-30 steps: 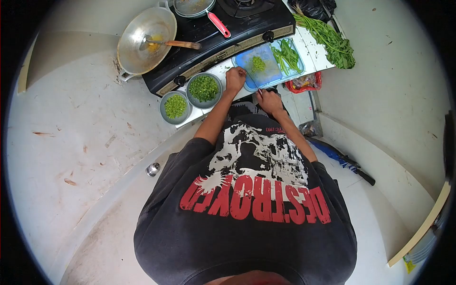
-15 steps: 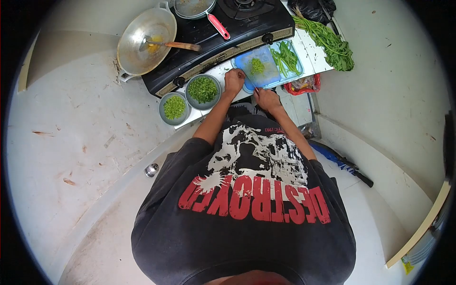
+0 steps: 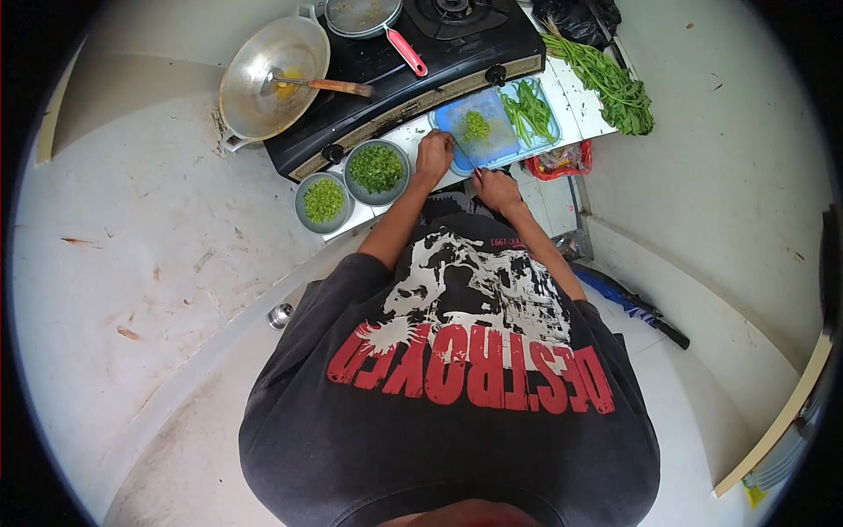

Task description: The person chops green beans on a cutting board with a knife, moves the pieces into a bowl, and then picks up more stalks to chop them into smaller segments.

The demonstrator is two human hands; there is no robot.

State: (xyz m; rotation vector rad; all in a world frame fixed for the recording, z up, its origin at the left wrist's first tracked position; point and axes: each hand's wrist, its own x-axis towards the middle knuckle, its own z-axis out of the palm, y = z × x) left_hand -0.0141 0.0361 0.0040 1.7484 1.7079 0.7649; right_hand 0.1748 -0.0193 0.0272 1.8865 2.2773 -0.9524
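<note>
My right hand [image 3: 498, 190] is closed around the handle of a knife [image 3: 468, 158], at the near edge of a blue cutting board [image 3: 500, 151]. The thin blade slants up and left over the board toward my left hand [image 3: 435, 155]. That hand is closed at the board's left edge, fingertips together near the blade's tip; what they pinch is too small to make out. Chopped greens [image 3: 476, 126] lie in a small pile on the board. Long green leaves and stalks [image 3: 529, 111] rest in a light-blue tray [image 3: 555, 133] at the board's right side.
Left of my hands stand a bowl of dark chopped greens [image 3: 376, 169] and a bowl of paler chopped pieces [image 3: 324, 201]. Behind is a black stove [image 3: 386, 75] with a wok [image 3: 250, 88] and a red-handled pan [image 3: 406, 51]. A leafy bunch [image 3: 615, 88] and red basket [image 3: 575, 167] are right.
Both hands stay in nearly the same place; the knife blade shows a little more between them. The whole view has shifted slightly. The greens and bowls look unchanged.
</note>
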